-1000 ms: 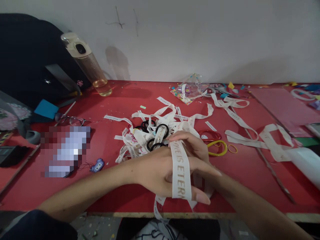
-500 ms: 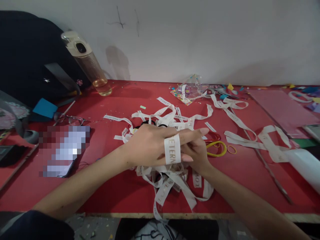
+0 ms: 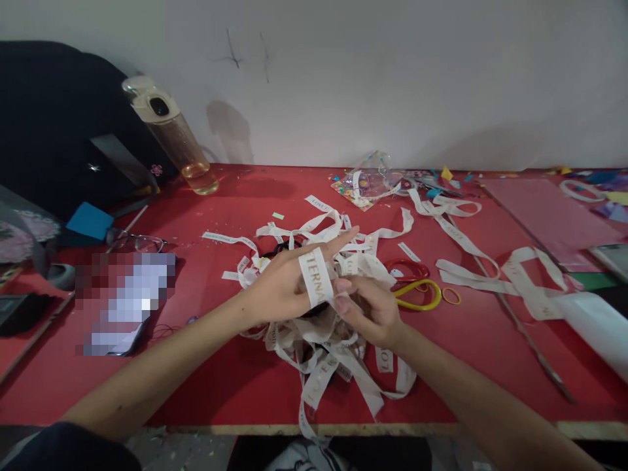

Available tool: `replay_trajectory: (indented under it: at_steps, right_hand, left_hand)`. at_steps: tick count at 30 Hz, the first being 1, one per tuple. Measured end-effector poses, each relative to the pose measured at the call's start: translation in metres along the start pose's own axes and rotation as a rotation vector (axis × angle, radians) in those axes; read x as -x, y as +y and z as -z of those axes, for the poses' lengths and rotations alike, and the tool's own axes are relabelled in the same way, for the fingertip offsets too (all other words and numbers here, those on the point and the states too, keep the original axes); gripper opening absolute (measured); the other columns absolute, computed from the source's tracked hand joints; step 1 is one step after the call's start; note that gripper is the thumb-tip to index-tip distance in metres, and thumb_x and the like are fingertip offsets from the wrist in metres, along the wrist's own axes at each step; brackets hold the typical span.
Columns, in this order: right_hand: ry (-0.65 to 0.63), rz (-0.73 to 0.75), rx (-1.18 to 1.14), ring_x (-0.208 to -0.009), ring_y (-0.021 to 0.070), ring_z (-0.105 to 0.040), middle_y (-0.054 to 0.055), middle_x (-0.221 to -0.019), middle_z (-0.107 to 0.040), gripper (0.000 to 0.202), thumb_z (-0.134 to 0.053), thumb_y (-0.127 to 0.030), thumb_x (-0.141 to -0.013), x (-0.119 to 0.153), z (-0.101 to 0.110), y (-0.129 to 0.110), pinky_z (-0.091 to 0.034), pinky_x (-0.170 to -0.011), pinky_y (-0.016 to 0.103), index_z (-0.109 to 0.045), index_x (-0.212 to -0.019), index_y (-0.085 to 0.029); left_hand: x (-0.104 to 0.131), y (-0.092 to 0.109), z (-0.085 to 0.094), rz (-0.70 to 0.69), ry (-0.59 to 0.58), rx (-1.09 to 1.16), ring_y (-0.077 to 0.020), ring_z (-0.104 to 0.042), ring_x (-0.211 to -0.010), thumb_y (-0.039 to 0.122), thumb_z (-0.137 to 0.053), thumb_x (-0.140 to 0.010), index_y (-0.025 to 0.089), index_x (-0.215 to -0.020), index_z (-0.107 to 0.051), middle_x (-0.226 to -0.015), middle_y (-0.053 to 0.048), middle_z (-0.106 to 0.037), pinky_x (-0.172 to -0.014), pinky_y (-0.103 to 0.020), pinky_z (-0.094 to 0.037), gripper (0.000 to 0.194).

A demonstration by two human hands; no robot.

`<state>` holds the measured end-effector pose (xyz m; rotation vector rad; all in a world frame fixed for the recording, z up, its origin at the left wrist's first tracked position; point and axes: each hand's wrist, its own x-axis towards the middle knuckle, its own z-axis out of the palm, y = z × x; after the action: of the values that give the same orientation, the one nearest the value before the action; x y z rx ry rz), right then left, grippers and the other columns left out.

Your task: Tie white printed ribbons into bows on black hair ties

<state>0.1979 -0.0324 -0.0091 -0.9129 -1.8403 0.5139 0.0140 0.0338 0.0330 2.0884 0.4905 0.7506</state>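
A white ribbon (image 3: 316, 278) with gold capital letters lies wrapped across the fingers of my left hand (image 3: 277, 284). That hand's index finger points out to the upper right, and its other fingers are partly hidden behind the ribbon. My right hand (image 3: 375, 311) pinches the ribbon between thumb and fingers, close against the left fingertips. Under and around both hands spreads a tangled pile of printed white ribbons (image 3: 338, 353), some hanging over the table's front edge. Just right of my right hand are yellow-handled scissors (image 3: 426, 296) and a red handle loop (image 3: 417, 269).
On the red table (image 3: 210, 386) a phone (image 3: 132, 304) and glasses (image 3: 147, 243) lie left, with a bottle (image 3: 179, 147) behind. Further right are a loose ribbon (image 3: 530, 278), a thin stick (image 3: 534, 347), a pink sheet (image 3: 549, 219) and a white roll (image 3: 596, 330). A clear packet (image 3: 370, 180) lies at the back.
My left hand has shifted left and turned, its index finger now pointing upward. My right hand, earlier mostly behind it, now shows in front, pinching the ribbon. The view has tilted slightly.
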Motion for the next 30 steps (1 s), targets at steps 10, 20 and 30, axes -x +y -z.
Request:
replay_trajectory:
  at_steps: [10,20,30]
  right_hand:
    - [-0.107,0.331,-0.019,-0.066,0.0144,-0.055,0.001,-0.071,-0.059,0.011,-0.058,-0.020,-0.091,0.001,-0.005,-0.003,-0.048,-0.065,0.028,-0.057,-0.080,-0.022]
    - [-0.065,0.476,0.133,-0.092,0.0191,-0.063,0.009,-0.101,-0.072,0.006,-0.065,-0.020,-0.088,0.003,-0.002,-0.010,-0.057,-0.078,0.034,-0.063,-0.083,-0.019]
    - [0.079,0.537,0.281,-0.099,0.0214,-0.061,0.005,-0.094,-0.070,0.015,-0.066,-0.024,-0.086,0.009,0.001,-0.012,-0.056,-0.082,0.039,-0.058,-0.073,-0.024]
  left_hand:
    - [0.017,-0.003,-0.018,0.351,0.085,0.307,-0.0090,-0.034,-0.059,0.041,-0.059,-0.093,0.018,-0.149,-0.045,-0.067,0.006,-0.042,-0.055,-0.021,-0.031,0.062]
    - [0.011,0.010,-0.023,0.365,0.259,0.334,-0.0159,-0.049,-0.066,0.053,-0.058,-0.092,0.019,-0.127,-0.068,-0.058,0.002,-0.054,-0.062,-0.026,-0.042,0.050]
    - [-0.007,0.041,-0.039,0.317,0.294,0.587,-0.0138,-0.054,-0.072,0.051,-0.056,-0.095,0.022,-0.122,-0.069,-0.067,0.002,-0.052,-0.070,-0.027,-0.048,0.042]
